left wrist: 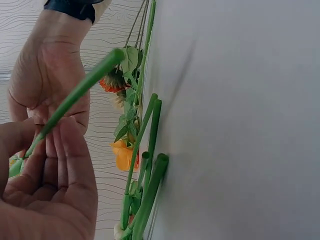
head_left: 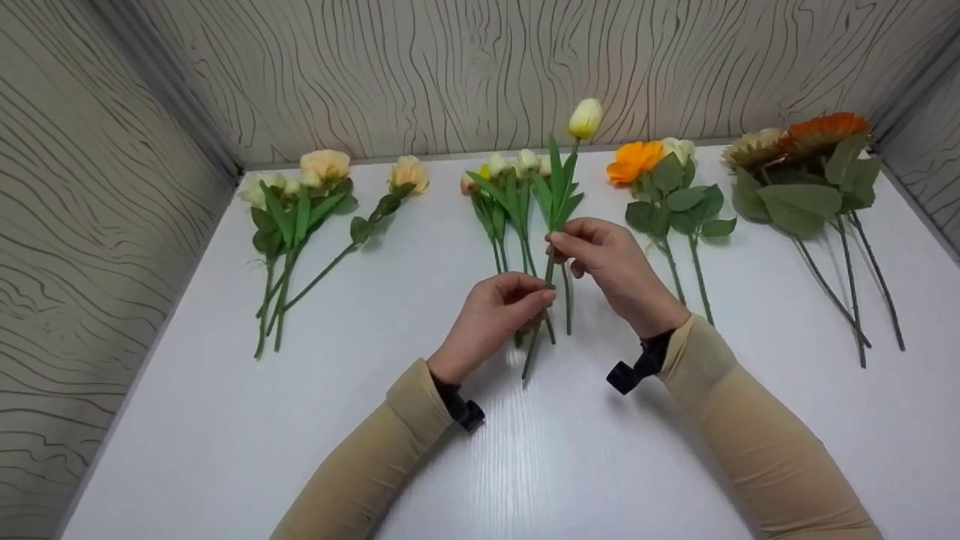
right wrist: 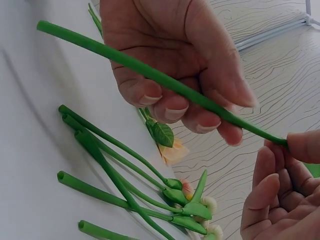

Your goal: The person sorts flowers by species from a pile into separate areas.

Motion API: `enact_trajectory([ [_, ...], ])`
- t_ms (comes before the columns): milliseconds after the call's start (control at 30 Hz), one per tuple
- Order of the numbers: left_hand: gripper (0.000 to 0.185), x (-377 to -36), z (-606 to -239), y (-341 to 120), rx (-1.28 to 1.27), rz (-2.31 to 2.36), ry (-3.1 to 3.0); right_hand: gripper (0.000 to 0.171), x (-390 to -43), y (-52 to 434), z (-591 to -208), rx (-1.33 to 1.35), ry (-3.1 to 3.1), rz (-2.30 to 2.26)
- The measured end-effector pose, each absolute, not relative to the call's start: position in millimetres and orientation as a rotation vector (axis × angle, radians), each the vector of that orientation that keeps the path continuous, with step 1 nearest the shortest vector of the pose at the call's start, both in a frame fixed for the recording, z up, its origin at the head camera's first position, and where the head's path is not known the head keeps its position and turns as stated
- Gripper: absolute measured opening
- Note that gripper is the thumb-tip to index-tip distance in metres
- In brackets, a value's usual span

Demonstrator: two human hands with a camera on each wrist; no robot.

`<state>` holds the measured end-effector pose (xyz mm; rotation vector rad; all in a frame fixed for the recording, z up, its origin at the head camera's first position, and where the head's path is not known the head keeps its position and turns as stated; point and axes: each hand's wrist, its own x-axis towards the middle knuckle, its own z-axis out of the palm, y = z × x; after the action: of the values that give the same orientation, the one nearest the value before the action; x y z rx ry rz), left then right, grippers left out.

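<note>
A pale yellow tulip [head_left: 585, 118] with long green leaves is held up in front of me, tilted with its bloom away from me. My right hand [head_left: 611, 262] pinches its stem just under the leaves. Lower down, my left hand [head_left: 499, 315] has thumb and fingers around the same stem [right wrist: 150, 72], whose cut end points toward me. Beneath and behind it lies a group of tulips [head_left: 517, 169] in white, yellow and pinkish tones, their stem ends [left wrist: 159, 165] toward me on the table.
On the white table [head_left: 210, 450], left, lie peach and white flowers [head_left: 324, 166] and a separate peach flower [head_left: 409, 174]. Right of the tulips are an orange flower [head_left: 634, 163] and a white one [head_left: 679, 150]. Large sunflower-like blooms [head_left: 825, 135] lie far right. Wood-grain panels [head_left: 480, 67] stand behind.
</note>
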<state>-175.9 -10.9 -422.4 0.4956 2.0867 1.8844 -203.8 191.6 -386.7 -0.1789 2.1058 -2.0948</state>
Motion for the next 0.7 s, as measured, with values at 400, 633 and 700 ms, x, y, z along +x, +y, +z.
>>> enact_trajectory([
  [400, 0.012, -174.3, -422.2, -10.6, 0.460, 1.883, 2.195, 0.034, -203.1, 185.3, -394.9, -0.208, 2.150, -2.056],
  [633, 0.009, -178.5, -419.8, -11.7, 0.421, 1.862, 2.213, 0.039, -204.4, 182.8, -396.9, -0.188, 2.193, -2.019],
  [700, 0.010, -180.0, -419.2, -13.8, 0.407, 1.856, 2.203, 0.040, -204.8, 182.0, -397.1, -0.195, 2.216, -1.989],
])
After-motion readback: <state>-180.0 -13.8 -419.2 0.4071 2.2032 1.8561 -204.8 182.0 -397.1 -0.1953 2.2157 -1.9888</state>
